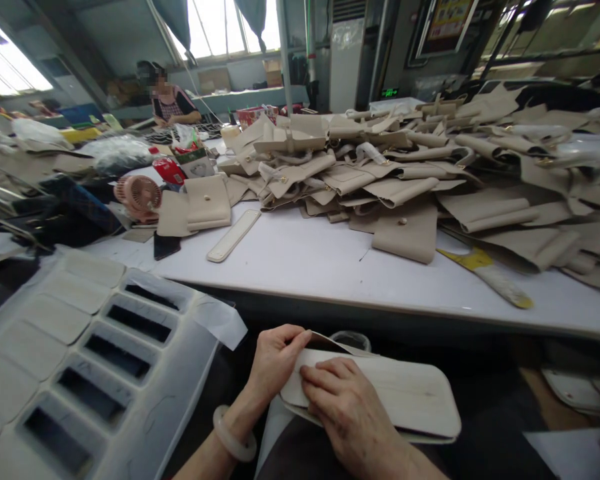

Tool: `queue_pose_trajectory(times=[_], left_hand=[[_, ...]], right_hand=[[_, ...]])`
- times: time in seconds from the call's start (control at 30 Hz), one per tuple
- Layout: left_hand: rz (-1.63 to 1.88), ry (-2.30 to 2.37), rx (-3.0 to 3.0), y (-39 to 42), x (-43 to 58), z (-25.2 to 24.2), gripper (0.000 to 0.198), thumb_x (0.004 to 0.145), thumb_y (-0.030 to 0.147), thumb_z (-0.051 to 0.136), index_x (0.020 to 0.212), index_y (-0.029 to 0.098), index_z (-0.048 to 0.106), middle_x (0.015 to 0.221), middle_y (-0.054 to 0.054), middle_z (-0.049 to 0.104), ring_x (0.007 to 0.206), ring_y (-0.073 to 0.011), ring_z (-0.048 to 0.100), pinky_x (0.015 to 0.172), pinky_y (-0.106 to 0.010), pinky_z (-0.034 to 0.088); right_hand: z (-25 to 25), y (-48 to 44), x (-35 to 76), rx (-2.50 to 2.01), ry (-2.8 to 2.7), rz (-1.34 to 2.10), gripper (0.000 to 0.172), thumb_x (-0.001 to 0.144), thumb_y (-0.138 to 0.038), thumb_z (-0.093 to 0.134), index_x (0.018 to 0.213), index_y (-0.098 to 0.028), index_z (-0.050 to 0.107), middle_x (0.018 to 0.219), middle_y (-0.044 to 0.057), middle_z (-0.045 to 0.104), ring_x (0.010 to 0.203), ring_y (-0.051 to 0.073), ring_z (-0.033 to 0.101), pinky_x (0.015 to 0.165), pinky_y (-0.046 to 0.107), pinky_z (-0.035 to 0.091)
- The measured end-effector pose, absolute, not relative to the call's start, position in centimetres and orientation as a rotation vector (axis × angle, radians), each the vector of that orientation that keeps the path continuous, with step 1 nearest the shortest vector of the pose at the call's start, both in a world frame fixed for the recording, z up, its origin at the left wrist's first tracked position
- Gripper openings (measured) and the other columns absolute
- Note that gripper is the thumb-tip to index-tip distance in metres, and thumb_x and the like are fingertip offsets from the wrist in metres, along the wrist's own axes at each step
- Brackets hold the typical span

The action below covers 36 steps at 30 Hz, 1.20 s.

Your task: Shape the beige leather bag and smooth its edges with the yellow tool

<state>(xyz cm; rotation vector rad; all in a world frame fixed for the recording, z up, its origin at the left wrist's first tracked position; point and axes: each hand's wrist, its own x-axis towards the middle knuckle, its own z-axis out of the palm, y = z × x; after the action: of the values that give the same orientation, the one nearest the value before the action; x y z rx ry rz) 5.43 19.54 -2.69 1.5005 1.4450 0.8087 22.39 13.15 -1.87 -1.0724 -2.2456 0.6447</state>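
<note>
On my lap, below the table's front edge, lies a long beige rounded panel (405, 397). My left hand (275, 363), with a pale bangle on its wrist, pinches the panel's left end and lifts a thin layer there. My right hand (345, 410) rests on top of the panel, fingers pressed flat near the same end. Beside the lifted end sits a small clear round container (353, 340), partly hidden.
A white table (305, 260) carries a big heap of beige bag parts (405, 173), a loose beige strip (233, 235), a pink fan (139, 195) and a yellow-ended tool (485, 270). At my left lies a white sheet with rectangular cut-outs (95, 347). A person sits far back (167, 100).
</note>
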Motion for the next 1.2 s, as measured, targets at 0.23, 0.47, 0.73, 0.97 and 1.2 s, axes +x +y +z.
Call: queue_pose_trajectory(times=[0.23,0.47,0.73,0.97,1.2], left_hand=[[0.729,1.179,1.185,19.0,3.2,-2.9,0.047,0.09,0.053,0.056,0.097,0.012,0.077,0.097,-0.012,0.075,0.091,-0.0268,0.067,0.08,-0.033,0.05],[0.837,0.928,0.525,15.1,2.2,-7.0,0.055,0.095,0.054,0.049,0.136,0.018,0.056,0.138,-0.011,0.058,0.13,-0.0292,0.051,0.113,-0.042,0.034],[0.817,0.789,0.34,14.0,2.7,-7.9,0.061,0.096,0.057,0.045,0.138,0.014,0.055,0.132,-0.014,0.062,0.13,-0.0308,0.05,0.113,-0.043,0.031],[0.817,0.776,0.328,13.5,2.2,-8.7,0.061,0.095,0.059,0.046,0.131,0.012,0.061,0.118,-0.014,0.069,0.112,-0.0274,0.06,0.102,-0.039,0.04],[0.871,0.794,0.367,13.2,2.1,-9.3,0.055,0.093,0.055,0.055,0.121,0.009,0.066,0.111,-0.014,0.07,0.097,-0.0222,0.061,0.09,-0.033,0.044]], right_hand=[[0.1,14.9,22.7,-1.15,-2.404,0.793,0.019,0.088,-0.016,0.062,0.104,-0.025,0.061,0.11,0.0,0.066,0.101,0.022,0.05,0.091,0.041,0.036],[0.3,14.9,22.7,-1.065,-2.455,0.816,0.013,0.095,-0.016,0.051,0.102,-0.024,0.059,0.111,0.0,0.063,0.103,0.021,0.048,0.089,0.04,0.033],[0.6,15.3,23.1,-0.983,-2.486,0.793,0.005,0.094,-0.019,0.055,0.092,-0.023,0.057,0.102,-0.002,0.064,0.099,0.019,0.05,0.091,0.04,0.029],[0.1,15.3,22.1,-0.991,-2.459,0.837,0.008,0.092,-0.016,0.054,0.088,-0.023,0.056,0.101,-0.002,0.064,0.097,0.018,0.05,0.093,0.04,0.028],[0.6,15.5,21.8,-1.064,-2.495,0.883,0.02,0.084,-0.013,0.057,0.102,-0.023,0.057,0.107,0.001,0.062,0.1,0.021,0.048,0.094,0.039,0.028]])
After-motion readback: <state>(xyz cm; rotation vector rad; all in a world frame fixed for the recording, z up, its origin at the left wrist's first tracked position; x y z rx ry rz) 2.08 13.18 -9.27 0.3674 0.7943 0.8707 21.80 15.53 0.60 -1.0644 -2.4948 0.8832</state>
